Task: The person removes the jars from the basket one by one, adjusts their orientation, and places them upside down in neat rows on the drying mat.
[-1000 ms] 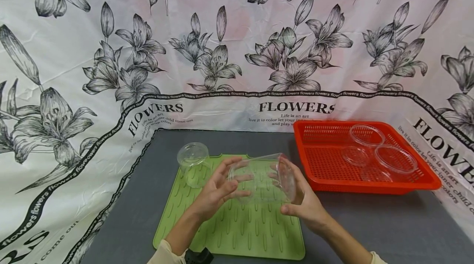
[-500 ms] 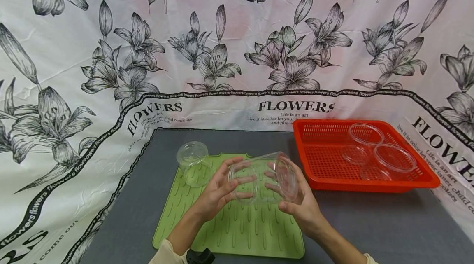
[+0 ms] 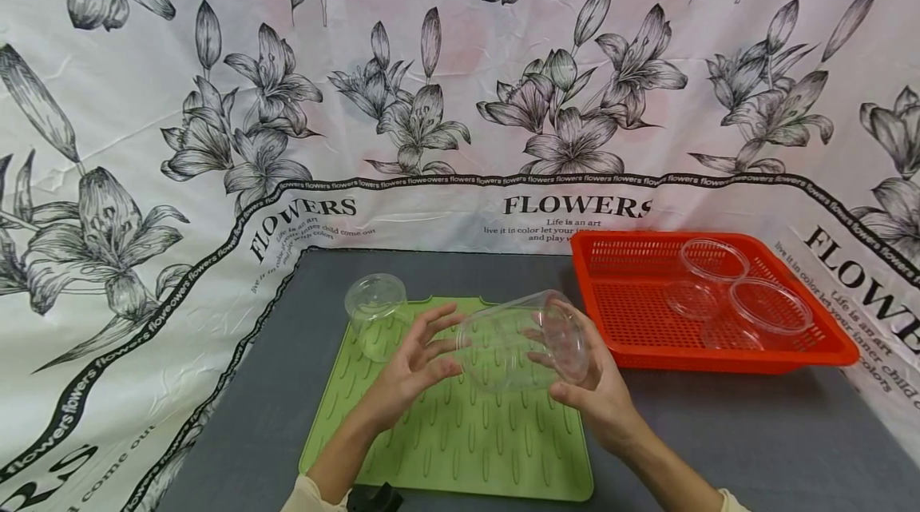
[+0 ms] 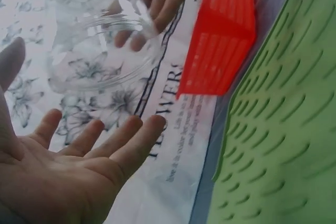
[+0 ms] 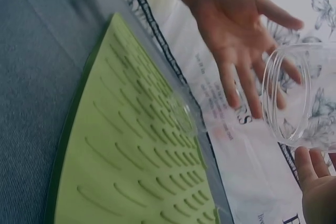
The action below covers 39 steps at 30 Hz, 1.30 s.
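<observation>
A clear, round plastic container [image 3: 506, 346] is held on its side above the green mat [image 3: 474, 448]. My right hand [image 3: 602, 396] grips its right end, thumb below and fingers behind the clear wall. Just off the container's left end is my left hand [image 3: 406, 375], its fingers spread and nearly straight. In the left wrist view, a gap separates my left hand [image 4: 79, 177] from the ringed rim of the container [image 4: 105, 61]. Another clear container [image 3: 375, 300] stands upright at the mat's back left corner.
A red perforated basket [image 3: 618, 356] sits on the grey table [image 3: 690, 424] at the right. Two clear containers stand in it, one farther back [image 3: 714, 259] and one nearer [image 3: 771, 307]. A flower-printed cloth [image 3: 431, 216] hangs behind and at the sides.
My left hand has drawn back to the left, its fingers coming off the container. The container has shifted slightly right and up in my right hand.
</observation>
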Tool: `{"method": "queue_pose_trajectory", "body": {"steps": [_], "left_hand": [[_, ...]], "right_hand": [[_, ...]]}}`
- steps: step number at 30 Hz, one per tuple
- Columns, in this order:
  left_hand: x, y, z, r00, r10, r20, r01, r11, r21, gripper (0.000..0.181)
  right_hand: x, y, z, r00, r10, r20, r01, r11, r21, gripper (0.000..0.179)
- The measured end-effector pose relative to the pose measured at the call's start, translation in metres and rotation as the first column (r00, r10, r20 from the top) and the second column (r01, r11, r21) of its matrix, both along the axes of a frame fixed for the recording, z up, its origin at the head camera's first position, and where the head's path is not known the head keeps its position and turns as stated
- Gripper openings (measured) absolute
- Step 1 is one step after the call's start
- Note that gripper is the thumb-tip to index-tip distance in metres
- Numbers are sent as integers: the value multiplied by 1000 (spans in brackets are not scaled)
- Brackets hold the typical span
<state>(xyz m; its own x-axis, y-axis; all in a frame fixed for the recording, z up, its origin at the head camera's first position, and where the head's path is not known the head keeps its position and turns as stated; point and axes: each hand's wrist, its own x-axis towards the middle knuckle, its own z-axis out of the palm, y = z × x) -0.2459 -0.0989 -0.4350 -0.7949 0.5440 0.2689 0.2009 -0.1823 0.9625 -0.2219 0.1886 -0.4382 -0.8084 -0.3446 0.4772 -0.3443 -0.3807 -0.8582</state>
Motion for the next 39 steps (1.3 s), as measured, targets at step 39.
{"method": "queue_pose_trajectory", "body": {"steps": [39], "left_hand": [[4, -96, -35, 787, 407, -463, -534, 77, -842, 70]], "right_hand": [[-30, -15, -18, 940, -341, -10, 321, 874, 366, 95]]}}
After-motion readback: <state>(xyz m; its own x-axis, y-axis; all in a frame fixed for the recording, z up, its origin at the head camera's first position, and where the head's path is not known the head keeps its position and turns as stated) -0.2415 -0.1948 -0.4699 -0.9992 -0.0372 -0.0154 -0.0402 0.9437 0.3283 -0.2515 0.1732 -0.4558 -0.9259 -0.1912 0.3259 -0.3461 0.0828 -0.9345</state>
